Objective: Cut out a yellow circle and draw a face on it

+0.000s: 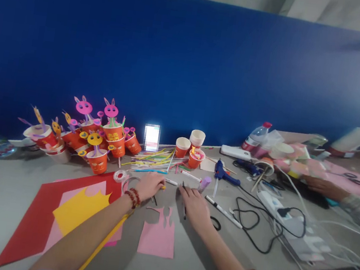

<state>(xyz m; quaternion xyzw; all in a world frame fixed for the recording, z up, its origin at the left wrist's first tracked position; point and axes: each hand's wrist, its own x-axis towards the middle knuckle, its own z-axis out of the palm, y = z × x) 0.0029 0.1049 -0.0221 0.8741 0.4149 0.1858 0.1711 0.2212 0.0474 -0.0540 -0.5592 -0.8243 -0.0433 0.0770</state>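
Near the middle of the table, my left hand point(149, 185) has its fingers bent together beside a tiny yellow piece point(163, 188); what it grips is too small to make out. My right hand point(195, 206) rests palm down, with a dark pen point(185, 208) under or between its fingers. Between and below the hands lies a pink paper point(157, 238) with cut-out notches along its top edge. A white marker point(171, 182) lies between the fingertips of both hands. Tape point(120, 175) sits left of my left hand.
Red paper point(26, 216) and yellow paper point(80, 210) lie left. Decorated cups point(97, 163) stand behind, near pipe cleaners point(152, 160) and a lit phone point(151, 137). Right are a blue glue gun point(224, 175), a power strip point(271, 203), cables and another person's hand point(326, 188).
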